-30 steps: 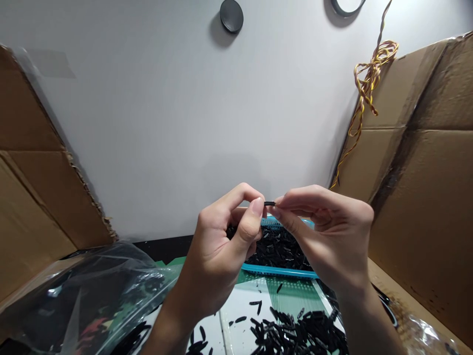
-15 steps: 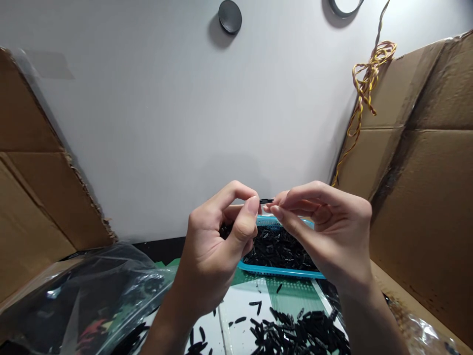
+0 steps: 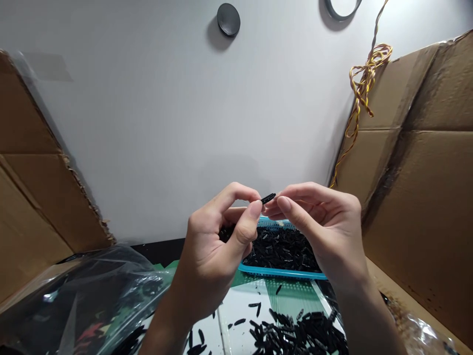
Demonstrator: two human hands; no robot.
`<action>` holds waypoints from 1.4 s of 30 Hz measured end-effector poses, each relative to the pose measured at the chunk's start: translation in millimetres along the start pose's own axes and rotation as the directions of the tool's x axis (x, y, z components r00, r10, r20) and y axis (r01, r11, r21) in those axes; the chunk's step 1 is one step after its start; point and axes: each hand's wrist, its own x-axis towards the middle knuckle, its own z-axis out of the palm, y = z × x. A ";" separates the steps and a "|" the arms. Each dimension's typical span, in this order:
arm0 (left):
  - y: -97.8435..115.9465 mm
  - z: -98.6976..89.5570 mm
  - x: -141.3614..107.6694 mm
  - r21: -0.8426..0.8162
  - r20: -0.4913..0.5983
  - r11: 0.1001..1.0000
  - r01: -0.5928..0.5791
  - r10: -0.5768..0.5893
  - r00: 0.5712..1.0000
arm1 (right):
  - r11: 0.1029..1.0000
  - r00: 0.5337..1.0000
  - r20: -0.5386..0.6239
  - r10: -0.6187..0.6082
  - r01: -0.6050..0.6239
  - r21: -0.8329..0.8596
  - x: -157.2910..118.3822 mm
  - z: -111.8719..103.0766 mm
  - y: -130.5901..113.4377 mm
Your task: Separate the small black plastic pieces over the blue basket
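Between the thumb and forefinger of my left hand (image 3: 223,236) is a small black elongated piece (image 3: 268,198), its free end tilted up to the right. My right hand (image 3: 321,222) is at that end, fingers curved and thumb standing clear of the piece; a fingertip may be touching it. Behind and below both hands sits a blue plastic basket (image 3: 284,272), filled with similar black pieces (image 3: 281,246). My left hand partly hides its left side. A loose pile of black pieces (image 3: 299,333) lies nearer to me, between my forearms.
Cardboard walls stand at left (image 3: 33,197) and right (image 3: 424,207). A clear plastic bag (image 3: 111,286) lies at lower left. Twisted yellow-brown wires (image 3: 365,84) hang at upper right. A white wall (image 3: 155,123) with a round black disc (image 3: 228,20) rises behind.
The black piece has turned from level to tilted, its right end higher. My right thumb has come away from it, and the right hand has shifted slightly left.
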 end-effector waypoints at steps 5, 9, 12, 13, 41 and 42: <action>-2.2 1.4 -0.5 -0.048 0.021 0.999 0.003 -0.002 1.000 | 0.999 1.000 0.013 0.022 -0.022 0.043 -0.9 0.5 -0.7; -4.3 1.5 0.6 -0.015 -0.003 1.000 -0.024 0.024 1.000 | 0.995 0.996 0.054 0.071 -0.074 0.066 -1.2 1.2 -2.1; -5.4 1.4 2.0 -0.007 -0.035 0.999 -0.035 0.035 0.999 | 0.992 0.992 0.069 0.103 -0.107 0.066 -0.8 1.8 -2.9; -5.7 1.4 2.2 -0.008 -0.042 0.999 -0.034 0.034 0.999 | 0.992 0.992 0.067 0.104 -0.108 0.062 -0.7 1.8 -3.0; -3.5 -0.6 1.6 0.211 -0.127 0.972 -0.108 0.136 0.983 | 0.957 0.977 -0.064 -0.202 0.183 -0.224 -7.9 10.9 1.1; -2.3 -0.3 1.7 0.219 -0.114 0.969 -0.112 0.139 0.984 | 0.965 0.980 -0.072 -0.186 0.168 -0.201 -7.5 10.7 1.5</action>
